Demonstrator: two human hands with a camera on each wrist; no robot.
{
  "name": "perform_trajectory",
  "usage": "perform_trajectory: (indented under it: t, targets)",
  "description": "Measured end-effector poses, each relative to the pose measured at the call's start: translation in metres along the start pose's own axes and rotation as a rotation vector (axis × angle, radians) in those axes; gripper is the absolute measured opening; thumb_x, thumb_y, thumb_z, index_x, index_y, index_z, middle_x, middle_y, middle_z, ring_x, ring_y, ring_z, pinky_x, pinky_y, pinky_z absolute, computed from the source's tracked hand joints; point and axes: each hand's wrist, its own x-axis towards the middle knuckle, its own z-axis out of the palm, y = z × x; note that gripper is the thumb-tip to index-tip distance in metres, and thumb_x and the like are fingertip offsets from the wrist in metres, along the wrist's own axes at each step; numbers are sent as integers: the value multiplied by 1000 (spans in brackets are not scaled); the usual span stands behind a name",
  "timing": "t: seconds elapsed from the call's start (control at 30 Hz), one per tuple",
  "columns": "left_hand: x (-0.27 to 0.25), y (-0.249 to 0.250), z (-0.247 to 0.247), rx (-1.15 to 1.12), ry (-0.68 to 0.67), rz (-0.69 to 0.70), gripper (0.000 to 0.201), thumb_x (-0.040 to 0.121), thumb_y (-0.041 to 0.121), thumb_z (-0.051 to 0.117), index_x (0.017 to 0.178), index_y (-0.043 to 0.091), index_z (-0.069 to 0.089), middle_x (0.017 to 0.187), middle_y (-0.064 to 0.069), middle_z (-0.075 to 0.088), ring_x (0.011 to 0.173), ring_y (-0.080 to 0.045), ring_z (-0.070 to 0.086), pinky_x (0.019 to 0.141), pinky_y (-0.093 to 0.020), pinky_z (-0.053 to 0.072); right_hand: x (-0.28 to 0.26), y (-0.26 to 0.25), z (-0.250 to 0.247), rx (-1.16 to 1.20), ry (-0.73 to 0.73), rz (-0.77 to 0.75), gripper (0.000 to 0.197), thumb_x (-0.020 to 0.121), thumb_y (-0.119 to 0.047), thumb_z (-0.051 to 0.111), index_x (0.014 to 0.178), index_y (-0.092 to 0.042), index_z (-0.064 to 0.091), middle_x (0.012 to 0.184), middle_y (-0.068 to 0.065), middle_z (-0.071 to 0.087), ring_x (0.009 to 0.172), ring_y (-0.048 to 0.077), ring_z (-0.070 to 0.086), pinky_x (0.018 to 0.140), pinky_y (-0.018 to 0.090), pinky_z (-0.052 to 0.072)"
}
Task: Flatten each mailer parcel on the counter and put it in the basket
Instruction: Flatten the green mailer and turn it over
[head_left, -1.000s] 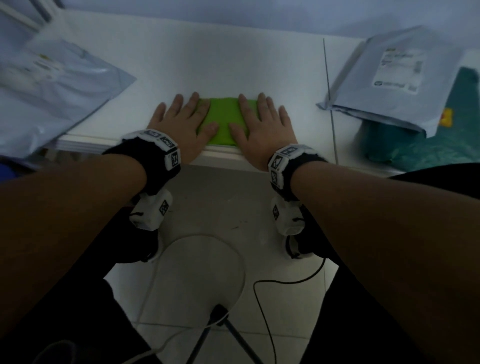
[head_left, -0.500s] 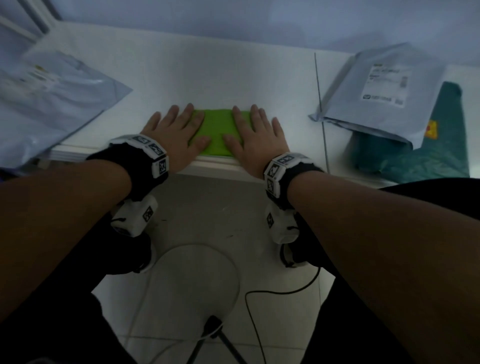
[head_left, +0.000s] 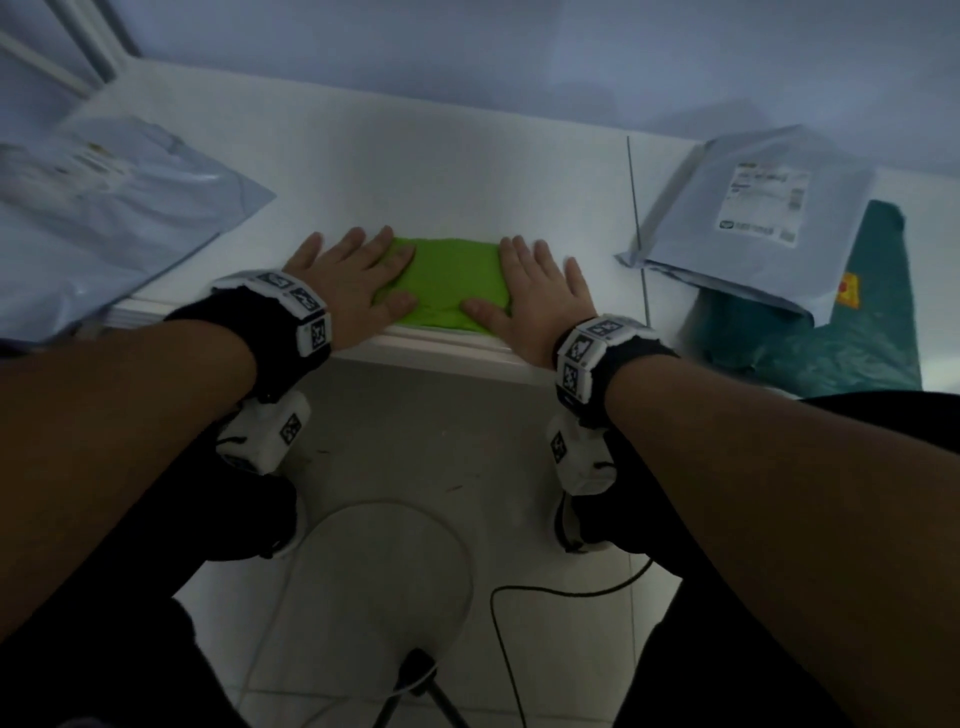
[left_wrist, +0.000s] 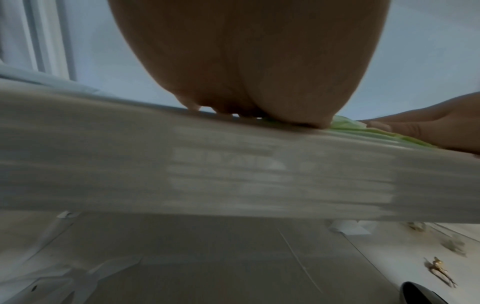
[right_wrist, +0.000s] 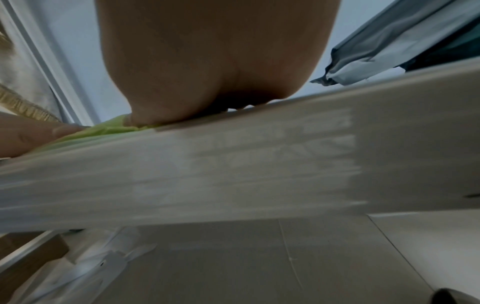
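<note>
A bright green mailer parcel (head_left: 449, 283) lies at the front edge of the white counter (head_left: 415, 156). My left hand (head_left: 348, 270) lies flat with straight fingers on the parcel's left end. My right hand (head_left: 535, 280) lies flat on its right end. Both thumbs press on the green near the counter edge. In the left wrist view the palm (left_wrist: 249, 61) rests on the counter lip and a strip of the green parcel (left_wrist: 348, 127) shows beside it. The right wrist view shows the same green parcel (right_wrist: 109, 127) under the thumb.
A grey mailer (head_left: 748, 218) with a white label lies at the right on a dark green mailer (head_left: 852, 332). Another grey mailer (head_left: 104, 218) overhangs the counter's left end. Below are a tiled floor, a black cable (head_left: 519, 623) and a stand's legs (head_left: 415, 686). No basket is in view.
Both hands have slid apart along the green parcel, from its middle toward its ends, so more green shows between them.
</note>
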Motion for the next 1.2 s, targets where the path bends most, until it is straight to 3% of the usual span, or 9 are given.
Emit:
perform_trajectory:
  t: [0.33, 0.57, 0.8, 1.2]
  targets:
    - [-1, 1, 5, -6, 55, -6, 63, 93, 64, 4, 150, 41, -8, 161, 14, -10, 149, -18, -1, 118, -49, 5, -3, 0, -4, -73, 12, 23, 97, 89, -77, 22, 157, -11, 3, 165, 5, 1, 152, 24, -3, 122, 46, 0]
    - [-3, 6, -4, 60, 18, -51, 63, 92, 66, 6, 150, 43, -9, 160, 15, -10, 149, -24, 2, 118, -50, 5, -3, -2, -3, -95, -22, 30, 95, 90, -77, 17, 157, -12, -2, 165, 3, -4, 152, 22, -4, 122, 45, -2]
    - [-6, 9, -2, -14, 32, -70, 56, 97, 58, 6, 150, 45, -8, 160, 16, -11, 149, -22, -2, 119, -48, 2, -4, -3, -2, -80, -17, 39, 92, 90, -75, 17, 157, -14, -2, 165, 2, -4, 152, 21, -4, 122, 45, -2]
    - [-6, 11, -2, 18, 28, -70, 58, 95, 61, 5, 149, 44, -10, 160, 16, -12, 149, -24, -2, 118, -50, 0, -3, -3, -6, -89, -39, 42, 92, 90, -76, 18, 157, -16, -3, 165, 0, -6, 152, 23, -6, 122, 46, -3]
